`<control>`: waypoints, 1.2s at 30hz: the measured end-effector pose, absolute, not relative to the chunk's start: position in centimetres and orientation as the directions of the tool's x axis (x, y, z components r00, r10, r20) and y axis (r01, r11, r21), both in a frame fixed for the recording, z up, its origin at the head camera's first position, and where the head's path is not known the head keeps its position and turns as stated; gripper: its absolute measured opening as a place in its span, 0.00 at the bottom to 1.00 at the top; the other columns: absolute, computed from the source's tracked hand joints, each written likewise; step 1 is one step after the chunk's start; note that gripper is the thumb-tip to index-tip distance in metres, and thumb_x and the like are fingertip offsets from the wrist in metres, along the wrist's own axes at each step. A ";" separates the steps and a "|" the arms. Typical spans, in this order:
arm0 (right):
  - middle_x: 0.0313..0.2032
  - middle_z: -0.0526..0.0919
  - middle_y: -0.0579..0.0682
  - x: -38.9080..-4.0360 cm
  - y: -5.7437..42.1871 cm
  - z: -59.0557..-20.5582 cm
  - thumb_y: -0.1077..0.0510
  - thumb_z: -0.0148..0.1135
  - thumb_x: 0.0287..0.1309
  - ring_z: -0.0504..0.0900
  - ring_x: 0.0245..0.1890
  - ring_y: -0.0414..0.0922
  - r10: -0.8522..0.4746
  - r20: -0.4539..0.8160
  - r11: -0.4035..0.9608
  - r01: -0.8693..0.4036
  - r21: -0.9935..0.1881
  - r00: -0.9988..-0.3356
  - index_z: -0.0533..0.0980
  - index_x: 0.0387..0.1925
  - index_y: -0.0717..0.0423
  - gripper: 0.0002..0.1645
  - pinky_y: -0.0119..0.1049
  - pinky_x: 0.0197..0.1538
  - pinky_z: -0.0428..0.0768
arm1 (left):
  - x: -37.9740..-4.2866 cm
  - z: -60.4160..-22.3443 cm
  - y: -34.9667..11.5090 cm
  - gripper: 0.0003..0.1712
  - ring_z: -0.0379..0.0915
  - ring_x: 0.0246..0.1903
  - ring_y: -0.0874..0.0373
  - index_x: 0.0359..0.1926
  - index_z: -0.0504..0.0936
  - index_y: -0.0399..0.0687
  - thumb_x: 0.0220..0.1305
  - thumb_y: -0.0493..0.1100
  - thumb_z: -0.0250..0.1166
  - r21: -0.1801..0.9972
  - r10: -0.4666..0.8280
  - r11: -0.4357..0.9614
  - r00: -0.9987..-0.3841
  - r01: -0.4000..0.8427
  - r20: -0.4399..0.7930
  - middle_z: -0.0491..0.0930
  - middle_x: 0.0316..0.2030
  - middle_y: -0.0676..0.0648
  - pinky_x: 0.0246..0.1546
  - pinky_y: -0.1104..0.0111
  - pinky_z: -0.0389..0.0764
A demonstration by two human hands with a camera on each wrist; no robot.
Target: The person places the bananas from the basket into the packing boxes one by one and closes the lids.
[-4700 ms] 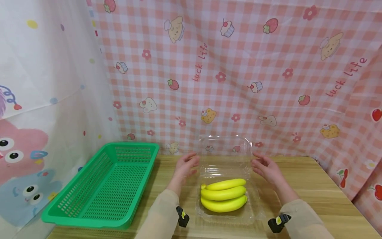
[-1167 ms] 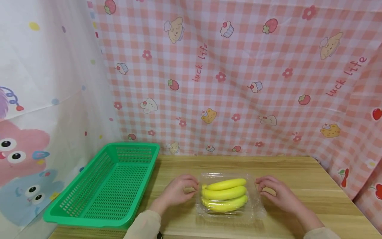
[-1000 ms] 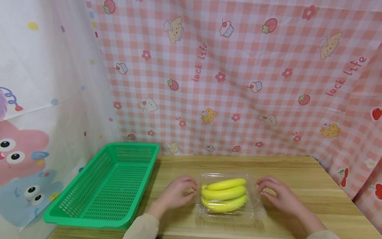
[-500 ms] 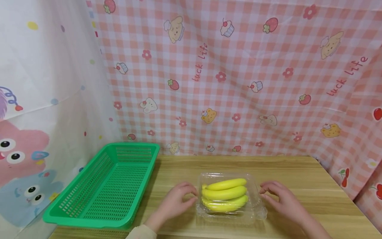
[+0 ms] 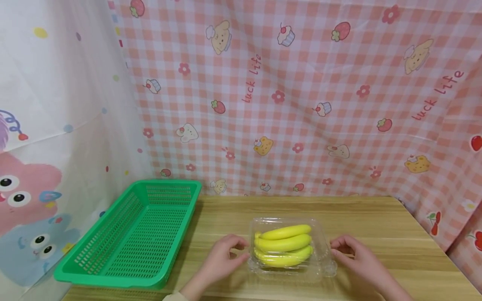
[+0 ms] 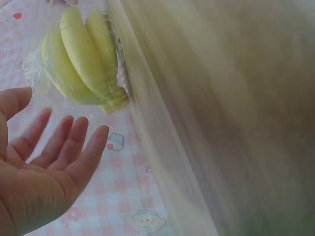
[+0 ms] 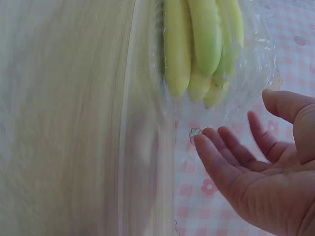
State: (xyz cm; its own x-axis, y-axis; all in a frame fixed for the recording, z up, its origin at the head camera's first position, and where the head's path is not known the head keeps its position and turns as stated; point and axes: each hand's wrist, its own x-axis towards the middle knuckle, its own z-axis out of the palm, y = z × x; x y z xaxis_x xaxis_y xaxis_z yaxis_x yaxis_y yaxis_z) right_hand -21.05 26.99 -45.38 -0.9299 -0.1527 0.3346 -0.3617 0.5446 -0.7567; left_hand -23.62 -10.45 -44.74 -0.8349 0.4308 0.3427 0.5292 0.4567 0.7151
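A clear plastic clamshell box (image 5: 319, 255) sits on the table with its lid down. Inside it lies a bunch of yellow bananas (image 5: 283, 243), stem end to the left. At the box's left side is my left hand (image 5: 224, 256), its fingers loosely bent and holding nothing. My right hand (image 5: 355, 255) is by the right side in a like pose, also holding nothing. Both wrist views show the bananas through the plastic, with gaps between the box and the fingers of the left hand (image 6: 49, 172) and of the right hand (image 7: 261, 172).
A green slotted plastic basket (image 5: 173, 251) stands on the left of the wood-grain table (image 5: 226, 209). Behind the table hangs a pink checked cloth (image 5: 301, 125) with cartoon prints. A white printed curtain (image 5: 90, 125) hangs at the left.
The box lid, upright at first, has come down over the bananas. Both hands have since moved down along the box's sides toward its near edge, the right also slightly outward.
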 end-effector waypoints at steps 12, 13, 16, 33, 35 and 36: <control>0.48 0.76 0.61 -19.6 27.1 -45.0 0.60 0.56 0.70 0.78 0.42 0.39 -0.238 -0.019 0.267 -0.047 -0.963 -0.971 0.55 0.63 0.87 0.36 0.38 0.45 0.84 | -22.6 -45.3 -10.1 0.34 0.80 0.36 0.51 0.60 0.67 0.20 0.60 0.37 0.70 0.975 0.330 0.183 -0.942 0.122 0.056 0.79 0.42 0.38 0.33 0.61 0.86; 0.48 0.75 0.62 -19.6 27.1 -45.0 0.60 0.56 0.70 0.78 0.42 0.40 -0.244 -0.029 0.251 -0.034 -0.967 -0.969 0.53 0.63 0.87 0.37 0.38 0.46 0.84 | -22.6 -45.4 -9.9 0.35 0.80 0.36 0.51 0.61 0.65 0.18 0.60 0.36 0.69 0.985 0.332 0.154 -0.943 0.081 0.026 0.79 0.42 0.38 0.34 0.60 0.86; 0.49 0.73 0.62 -19.5 27.0 -45.1 0.60 0.55 0.71 0.78 0.43 0.42 -0.261 -0.053 0.205 -0.002 -0.979 -0.964 0.50 0.64 0.87 0.38 0.38 0.47 0.83 | -22.4 -45.6 -9.6 0.37 0.80 0.36 0.51 0.62 0.61 0.16 0.61 0.35 0.68 0.997 0.340 0.072 -0.939 -0.026 -0.049 0.77 0.43 0.38 0.38 0.56 0.86; 0.41 0.72 0.55 -19.6 26.5 -45.4 0.62 0.54 0.71 0.78 0.39 0.42 -0.315 -0.086 0.103 0.056 -0.993 -0.945 0.44 0.62 0.90 0.40 0.36 0.45 0.84 | -21.8 -45.9 -8.5 0.29 0.78 0.31 0.55 0.57 0.61 0.21 0.59 0.29 0.65 0.955 0.346 -0.188 -0.925 -0.230 -0.155 0.74 0.38 0.40 0.39 0.63 0.85; 0.41 0.72 0.54 -19.6 26.6 -45.5 0.63 0.53 0.71 0.78 0.39 0.42 -0.334 -0.081 0.080 0.057 -0.995 -0.939 0.44 0.62 0.91 0.40 0.35 0.46 0.83 | -21.8 -46.0 -8.4 0.27 0.78 0.31 0.56 0.55 0.62 0.22 0.59 0.28 0.64 0.951 0.350 -0.205 -0.925 -0.231 -0.149 0.74 0.37 0.41 0.39 0.64 0.85; 0.42 0.73 0.54 -19.6 26.6 -45.5 0.63 0.54 0.71 0.78 0.39 0.42 -0.340 -0.083 0.067 0.064 -0.996 -0.937 0.43 0.62 0.91 0.40 0.36 0.46 0.83 | -21.8 -46.0 -8.4 0.25 0.78 0.31 0.56 0.54 0.63 0.23 0.59 0.28 0.63 0.949 0.350 -0.215 -0.925 -0.232 -0.147 0.74 0.37 0.41 0.39 0.64 0.85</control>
State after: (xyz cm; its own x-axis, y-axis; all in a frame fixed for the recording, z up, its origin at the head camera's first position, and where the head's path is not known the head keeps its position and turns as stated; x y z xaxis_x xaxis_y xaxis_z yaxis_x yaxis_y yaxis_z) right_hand -19.61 26.56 -45.54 -0.9368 -0.3397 -0.0832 0.0642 0.0668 -0.9957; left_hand -21.80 -8.39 -45.99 -0.9253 0.3497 -0.1469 -0.2318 -0.2148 0.9488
